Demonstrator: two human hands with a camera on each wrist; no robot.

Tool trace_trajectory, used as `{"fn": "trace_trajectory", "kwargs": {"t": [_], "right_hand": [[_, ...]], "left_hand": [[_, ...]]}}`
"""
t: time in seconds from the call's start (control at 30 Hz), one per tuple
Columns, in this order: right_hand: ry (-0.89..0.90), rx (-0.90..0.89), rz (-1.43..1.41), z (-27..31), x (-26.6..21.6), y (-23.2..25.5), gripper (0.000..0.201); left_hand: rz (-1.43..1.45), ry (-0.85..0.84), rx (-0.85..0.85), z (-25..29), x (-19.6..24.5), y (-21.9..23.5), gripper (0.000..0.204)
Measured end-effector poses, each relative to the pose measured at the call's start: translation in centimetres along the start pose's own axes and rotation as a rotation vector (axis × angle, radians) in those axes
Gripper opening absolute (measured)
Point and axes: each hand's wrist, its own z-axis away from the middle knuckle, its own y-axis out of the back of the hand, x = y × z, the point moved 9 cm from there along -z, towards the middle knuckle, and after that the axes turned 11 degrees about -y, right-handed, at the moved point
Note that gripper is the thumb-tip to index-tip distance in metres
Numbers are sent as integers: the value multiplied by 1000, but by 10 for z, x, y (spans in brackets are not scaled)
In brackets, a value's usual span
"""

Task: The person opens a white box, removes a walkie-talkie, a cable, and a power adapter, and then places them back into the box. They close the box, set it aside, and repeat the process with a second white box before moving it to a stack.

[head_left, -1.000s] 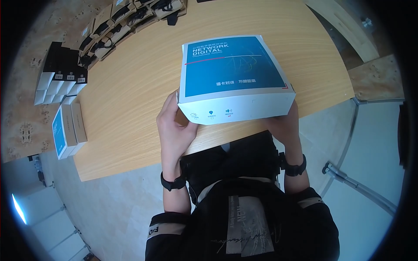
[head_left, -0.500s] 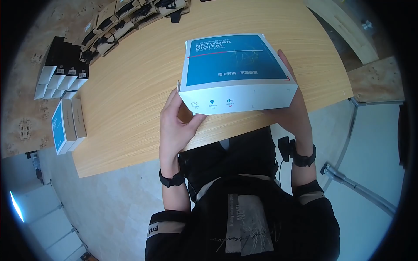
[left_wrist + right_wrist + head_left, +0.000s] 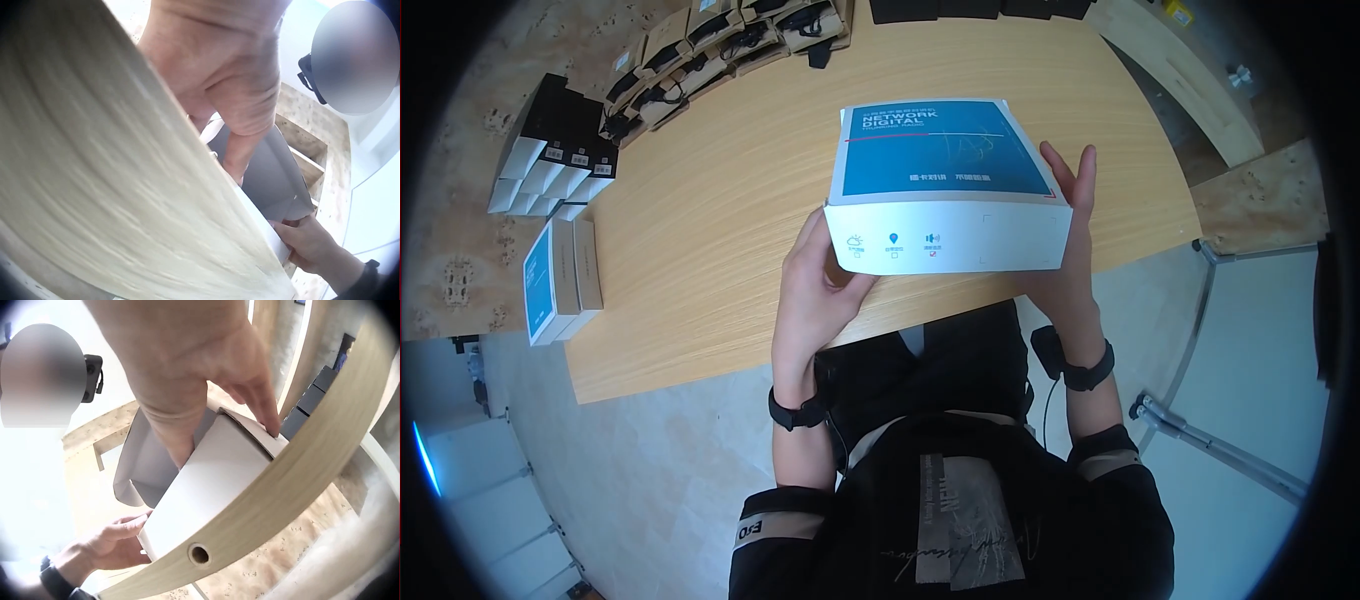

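A white box with a blue printed top is held tilted at the table's near side. In the head view, my left hand grips its left lower corner, thumb under the front. My right hand holds the right side, with two fingers sticking up beside the edge. Both wrist views show a grey inner flap or lid on the side facing me. My right thumb presses between this flap and the white wall in the right wrist view, with my right fingers at the far edge.
Black-and-white boxes stand at the table's left edge beside two upright blue-and-white boxes. Opened brown cartons with black cables line the far left. Dark boxes stand at the far edge of the wooden table.
Fingers of my right hand have come into sight beyond the box's right edge, spread apart. The box has tilted so that its front faces me more, and the head view has shifted slightly.
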Motion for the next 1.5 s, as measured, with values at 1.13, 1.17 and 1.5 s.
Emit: {"fn": "trace_trajectory", "kwargs": {"t": [1.13,1.17,1.5], "right_hand": [[-154,-115,-455,44,18,23,52],[-123,-100,-326,42,10,21,51],[-236,6,-146,44,21,2,45]], "left_hand": [[-82,96,-57,14,12,14,47],[-52,59,4,16,20,19,48],[-4,93,76,29,10,6,48]]}}
